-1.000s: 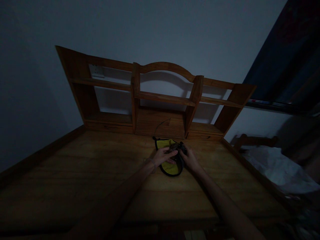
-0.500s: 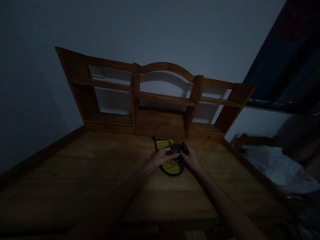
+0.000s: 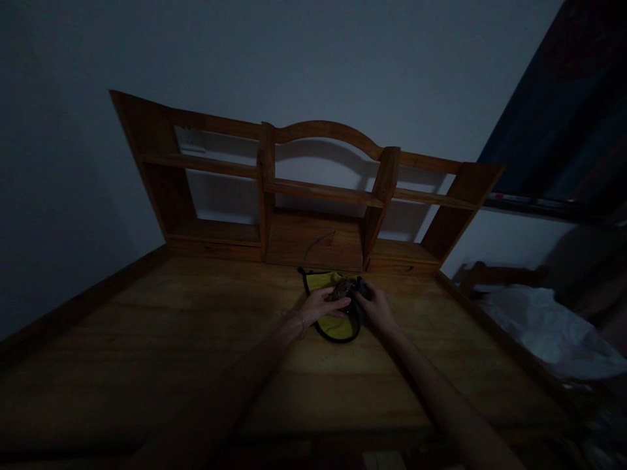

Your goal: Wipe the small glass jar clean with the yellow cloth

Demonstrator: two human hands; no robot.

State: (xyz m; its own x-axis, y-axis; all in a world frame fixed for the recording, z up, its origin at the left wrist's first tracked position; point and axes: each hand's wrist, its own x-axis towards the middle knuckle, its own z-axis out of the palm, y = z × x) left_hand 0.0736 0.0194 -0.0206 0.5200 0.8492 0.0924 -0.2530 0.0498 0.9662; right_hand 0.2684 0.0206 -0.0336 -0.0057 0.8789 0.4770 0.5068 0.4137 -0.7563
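A yellow cloth pouch with a black edge lies on the wooden desk, just in front of the hutch. On it sits a small dark object that is too dim to name. My left hand grips it from the left with curled fingers. From the right, my right hand closes round the same object. Both forearms reach forward across the desk. A thin bracelet shows on my left wrist.
A wooden hutch with bare shelves stands at the back of the desk against a pale wall. A thin cord hangs on its middle panel. White bedding and a wooden bed frame lie to the right. The room is dark.
Both hands and the dark object shifted slightly up and away over the pouch; the fingers have drawn closer round it.
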